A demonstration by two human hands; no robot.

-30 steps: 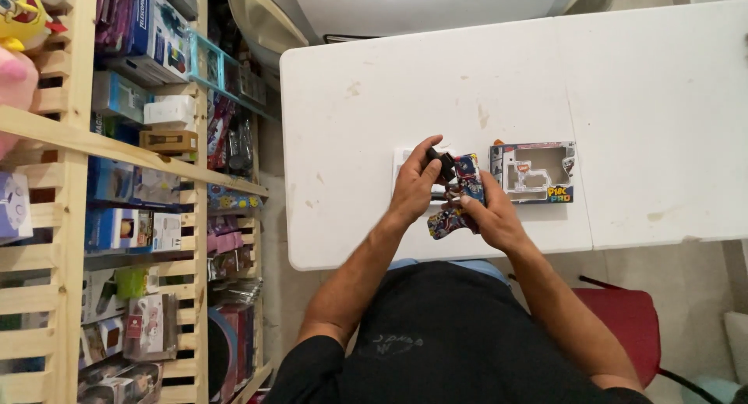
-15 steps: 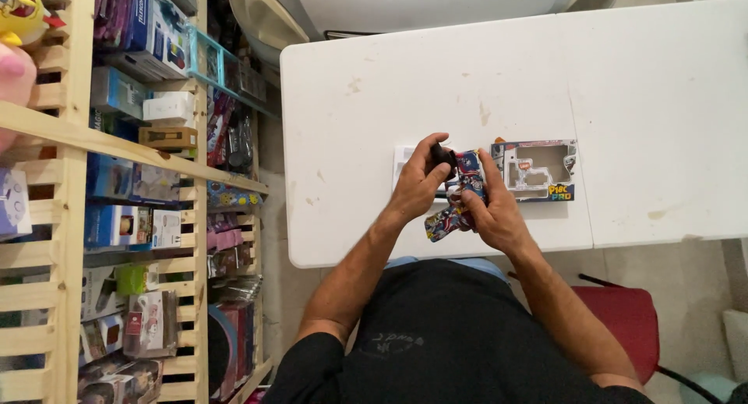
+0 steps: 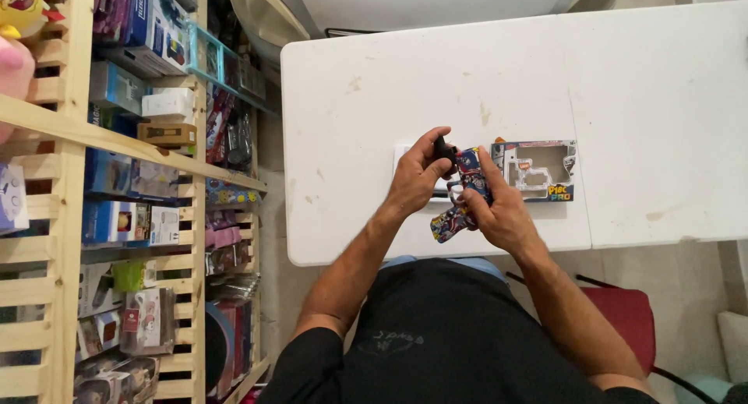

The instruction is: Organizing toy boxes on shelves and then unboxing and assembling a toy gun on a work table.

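Observation:
I hold a small toy pistol (image 3: 461,194) with a busy red, blue and yellow print over the near edge of a white table (image 3: 499,84). My right hand (image 3: 502,213) wraps its body and grip. My left hand (image 3: 417,176) pinches a black part (image 3: 444,149) at the pistol's top end. Just right of my hands lies the toy's opened box (image 3: 538,170), its clear plastic tray empty. A white flat piece (image 3: 405,153) lies under my left hand, mostly hidden.
Wooden shelves (image 3: 70,123) packed with boxed toys and packages fill the left side. A narrow gap of floor separates them from the table. A red chair seat (image 3: 623,314) shows at my right hip. The table's seam runs at the right.
My hands and the pistol have stayed in nearly the same spot. My left fingers have shifted up onto the black part at the pistol's top.

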